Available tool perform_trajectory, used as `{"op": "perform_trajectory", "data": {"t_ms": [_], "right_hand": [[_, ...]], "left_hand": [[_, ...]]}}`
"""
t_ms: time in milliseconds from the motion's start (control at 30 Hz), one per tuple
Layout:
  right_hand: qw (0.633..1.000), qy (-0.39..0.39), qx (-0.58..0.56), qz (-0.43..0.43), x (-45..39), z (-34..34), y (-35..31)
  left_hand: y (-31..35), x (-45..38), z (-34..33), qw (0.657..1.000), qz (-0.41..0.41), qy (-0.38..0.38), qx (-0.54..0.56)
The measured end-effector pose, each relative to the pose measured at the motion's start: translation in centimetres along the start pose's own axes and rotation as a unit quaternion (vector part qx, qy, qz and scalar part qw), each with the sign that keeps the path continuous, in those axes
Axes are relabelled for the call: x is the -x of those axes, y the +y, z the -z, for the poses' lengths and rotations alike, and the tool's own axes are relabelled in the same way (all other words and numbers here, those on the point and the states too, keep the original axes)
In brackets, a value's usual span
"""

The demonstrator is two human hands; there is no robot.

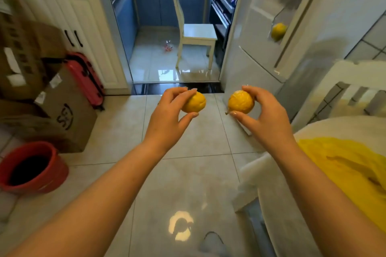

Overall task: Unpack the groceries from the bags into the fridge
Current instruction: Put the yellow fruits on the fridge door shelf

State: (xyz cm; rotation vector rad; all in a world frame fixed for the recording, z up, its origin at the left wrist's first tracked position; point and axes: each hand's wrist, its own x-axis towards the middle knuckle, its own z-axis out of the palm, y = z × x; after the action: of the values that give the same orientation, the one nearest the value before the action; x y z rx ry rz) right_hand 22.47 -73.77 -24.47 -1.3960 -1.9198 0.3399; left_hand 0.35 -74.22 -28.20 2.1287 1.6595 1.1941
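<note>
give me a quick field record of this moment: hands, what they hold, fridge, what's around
left hand: left hand grips a yellow fruit
right hand: right hand grips a second yellow fruit
fridge: fridge ahead right, door open, third yellow fruit inside
left side: cardboard boxes, red suitcase, red bucket
ahead: white chair in kitchen doorway

A glossy, polished finish is shown by the pale floor tiles (188, 173), in which light is mirrored. Matt brown corrugated cardboard is seen in the boxes (69, 115). A smooth, shiny plastic is suggested by the red bucket (52, 165). Dimpled, slightly wrinkled yellow rind is carried by the two fruits (195, 103), (240, 103). The fridge (250, 52) is faced in smooth, softly reflective white, and the chair (198, 31) in painted white wood.
</note>
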Motion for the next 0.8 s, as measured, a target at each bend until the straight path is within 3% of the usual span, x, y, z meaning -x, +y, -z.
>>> {"op": "perform_trajectory", "data": {"t_ms": [533,800], "right_hand": [[0.993,0.066,-0.089,0.038,-35.0,-6.2,9.0],[0.992,0.098,-0.076,0.022,-46.0,-7.1,13.1]], "left_hand": [[-9.5,-33.9,-4.9,0.994,-0.036,0.103,0.022],[-13.3,-46.7,-10.4,0.994,-0.062,0.081,0.048]]}}
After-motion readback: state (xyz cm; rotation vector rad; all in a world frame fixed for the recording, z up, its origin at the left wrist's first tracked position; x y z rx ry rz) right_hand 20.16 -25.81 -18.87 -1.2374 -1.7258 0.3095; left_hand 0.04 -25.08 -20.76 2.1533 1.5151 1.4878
